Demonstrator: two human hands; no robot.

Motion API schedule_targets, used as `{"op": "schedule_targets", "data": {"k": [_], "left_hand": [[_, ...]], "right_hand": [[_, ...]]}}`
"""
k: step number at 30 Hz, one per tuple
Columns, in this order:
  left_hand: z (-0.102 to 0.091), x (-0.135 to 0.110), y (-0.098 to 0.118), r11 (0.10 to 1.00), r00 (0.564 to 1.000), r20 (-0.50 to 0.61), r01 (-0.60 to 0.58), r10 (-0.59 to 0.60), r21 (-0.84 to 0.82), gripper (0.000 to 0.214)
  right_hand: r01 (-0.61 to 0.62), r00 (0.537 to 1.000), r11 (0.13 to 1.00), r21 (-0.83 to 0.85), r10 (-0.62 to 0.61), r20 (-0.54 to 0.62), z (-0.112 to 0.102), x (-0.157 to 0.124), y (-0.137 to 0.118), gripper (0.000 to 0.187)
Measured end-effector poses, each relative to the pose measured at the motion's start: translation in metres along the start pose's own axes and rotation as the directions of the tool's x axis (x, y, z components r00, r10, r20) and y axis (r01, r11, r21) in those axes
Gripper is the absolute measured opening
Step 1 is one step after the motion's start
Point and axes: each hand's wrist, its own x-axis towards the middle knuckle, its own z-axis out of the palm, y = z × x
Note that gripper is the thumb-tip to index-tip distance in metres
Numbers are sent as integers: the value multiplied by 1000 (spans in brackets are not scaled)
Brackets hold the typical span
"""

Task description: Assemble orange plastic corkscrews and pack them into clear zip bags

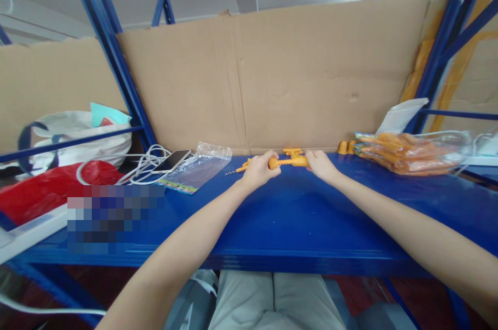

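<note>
My left hand (257, 170) is closed round an orange plastic part with a round knob (274, 163) at its near end. A thin dark spiral tip (230, 172) sticks out to the left of that hand. Between my hands runs a ribbed orange rod, joined or butted to a wider orange plastic piece (299, 159); which of the two I cannot tell. The fingers of my right hand (322, 166) pinch the right end of this wider piece. Just behind it lies a small orange bar (291, 150). Both hands are low over the blue shelf (280, 216).
At right are a bag of orange parts (408, 153) and two orange cups (342, 148). Left lie a clear plastic bag (202, 166), a phone (171, 161), white cables (150, 164), a red bag (85, 177) and a white tote (78, 130). Cardboard (303, 76) stands behind.
</note>
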Motion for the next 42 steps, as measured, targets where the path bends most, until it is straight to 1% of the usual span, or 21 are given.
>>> {"op": "schedule_targets", "data": {"k": [2, 3, 4, 5, 6, 7, 8, 9, 10, 11, 12, 14, 17, 21, 24, 27, 30, 32, 33, 38, 42], "left_hand": [[-2, 0, 2, 999, 1000, -6, -21, 21, 47, 24], [-2, 1, 3, 999, 1000, -1, -17, 17, 39, 24], [-1, 2, 3, 1000, 1000, 8, 0, -1, 11, 24], [0, 3, 2, 999, 999, 19, 31, -30, -33, 24], [1, 5, 2, 993, 997, 35, 73, -70, -88, 23], [2, 6, 2, 982, 992, 56, 122, -115, -147, 23], [3, 8, 2, 964, 984, 81, 173, -159, -204, 22], [3, 8, 3, 943, 975, 106, 216, -195, -251, 21], [3, 9, 4, 926, 967, 128, 248, -219, -286, 20], [2, 9, 5, 915, 963, 142, 264, -231, -305, 20], [2, 9, 6, 913, 962, 145, 265, -230, -309, 21], [0, 7, 8, 933, 971, 121, 234, -208, -274, 21], [0, 4, 9, 972, 986, 66, 162, -153, -169, 23], [1, 1, 9, 996, 996, 19, 85, -84, -35, 24], [-1, -1, 12, 996, 999, 14, 41, -42, 79, 24], [-5, -3, 17, 985, 1000, 12, -2, 0, 173, 24], [-6, -3, 18, 976, 999, 19, -32, 29, 215, 24], [-4, -2, 17, 977, 1000, 15, -27, 24, 209, 24], [-3, -1, 16, 981, 1000, 14, -14, 12, 196, 24], [4, 3, 6, 994, 997, 35, 72, -74, 77, 26], [4, 4, -1, 997, 997, 29, 74, -75, 29, 26]], "right_hand": [[-145, 984, 985, 94, 133, 117, -2, -1, -4, 39], [-195, 971, 973, 120, 174, 165, -3, -1, -5, 39], [-214, 963, 968, 133, 186, 195, -4, -1, -5, 40], [-192, 967, 972, 137, 164, 193, -5, 0, -4, 43], [-122, 982, 984, 133, 100, 159, -6, 1, -3, 44], [-12, 995, 993, 115, 0, 100, -7, 1, -1, 46], [113, 993, 991, 76, -116, 31, -7, 2, 2, 46], [227, 974, 974, 20, -226, -34, -8, 3, 5, 46], [306, 948, 951, -45, -308, -83, -8, 3, 8, 45], [344, 928, 933, -106, -355, -113, -7, 3, 10, 44], [350, 920, 924, -153, -370, -128, -7, 3, 12, 43], [308, 930, 929, -206, -339, -141, -5, 2, 14, 41], [220, 959, 950, -221, -252, -127, -3, 1, 11, 39], [96, 990, 981, -170, -112, -84, -5, 2, 0, 40], [-12, 1000, 997, -74, 11, -24, -7, 0, -7, 40], [-176, 980, 981, 80, 167, 110, -8, -3, -9, 41], [-338, 923, 923, 184, 287, 256, -8, -2, -8, 41], [-387, 897, 898, 212, 314, 310, -8, 0, -5, 41], [-391, 895, 893, 222, 312, 320, -8, 1, -4, 42], [-349, 910, 890, 292, 248, 333, -8, 3, -3, 44], [-398, 868, 849, 349, 225, 443, -10, 4, -2, 40]]}}
